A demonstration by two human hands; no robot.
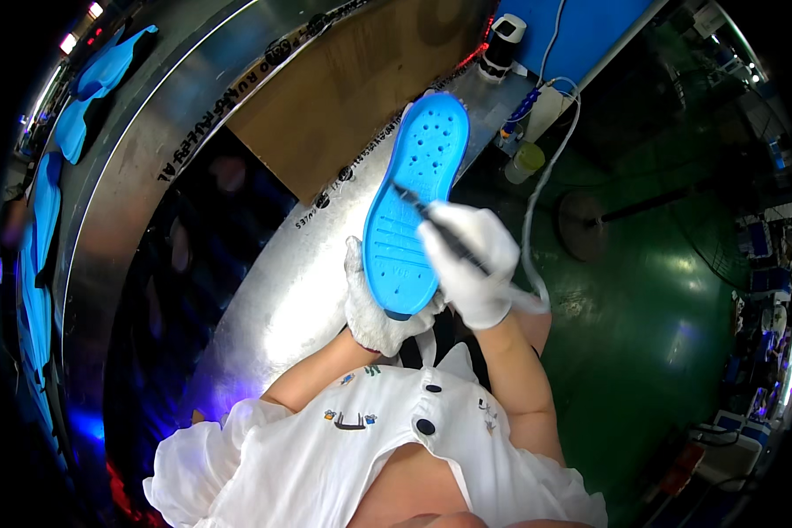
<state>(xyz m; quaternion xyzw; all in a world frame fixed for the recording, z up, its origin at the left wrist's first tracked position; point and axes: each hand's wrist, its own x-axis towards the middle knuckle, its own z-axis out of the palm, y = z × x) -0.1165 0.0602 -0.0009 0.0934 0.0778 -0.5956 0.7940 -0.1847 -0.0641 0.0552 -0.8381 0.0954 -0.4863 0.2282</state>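
Observation:
A bright blue shoe sole (398, 227) is held up in front of me, its holed end pointing away and its ribbed part nearer to me. My left hand (371, 315), in a white glove, supports it from below at the near end; most of those fingers are behind the sole. In my right hand (484, 273), also white-gloved, is a dark pen-shaped tool (453, 238). Its tip lies over the middle of the sole, by the left edge; whether it touches the surface I cannot tell.
Beyond the sole lies a metal worktop (273, 290) with a brown cardboard sheet (352, 97). A black-and-white cylindrical item (502, 46) and a yellow-lidded jar (525, 162) stand at the back right, near a pale hose (530, 229). More blue pieces (46, 220) sit along the far left.

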